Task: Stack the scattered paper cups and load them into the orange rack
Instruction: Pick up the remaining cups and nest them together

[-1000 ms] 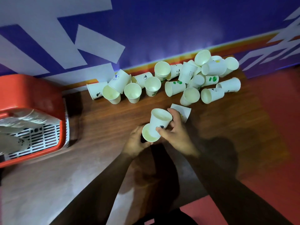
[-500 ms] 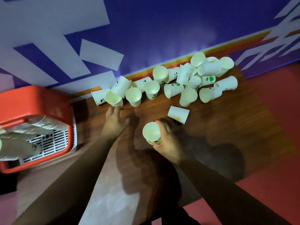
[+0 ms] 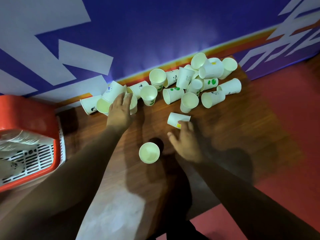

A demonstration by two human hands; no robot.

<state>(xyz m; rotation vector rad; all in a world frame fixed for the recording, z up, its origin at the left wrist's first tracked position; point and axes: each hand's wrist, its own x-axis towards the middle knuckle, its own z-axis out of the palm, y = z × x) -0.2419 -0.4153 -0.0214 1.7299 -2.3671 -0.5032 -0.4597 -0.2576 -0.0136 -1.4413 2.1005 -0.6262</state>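
At the left edge, an orange plastic rack is seen holding stacked white paper cups laid sideways. The left hand is laid, fingers straight and apart, on the scattered white paper cups along the wall. On the bare wooden tabletop nearer, 1 upright cup stands free. The right hand, fingers loosely spread, is touching a tipped yellow-marked cup.

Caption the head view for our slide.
Left hand and right hand reach for scattered paper cups; upright cup between them, orange rack left.
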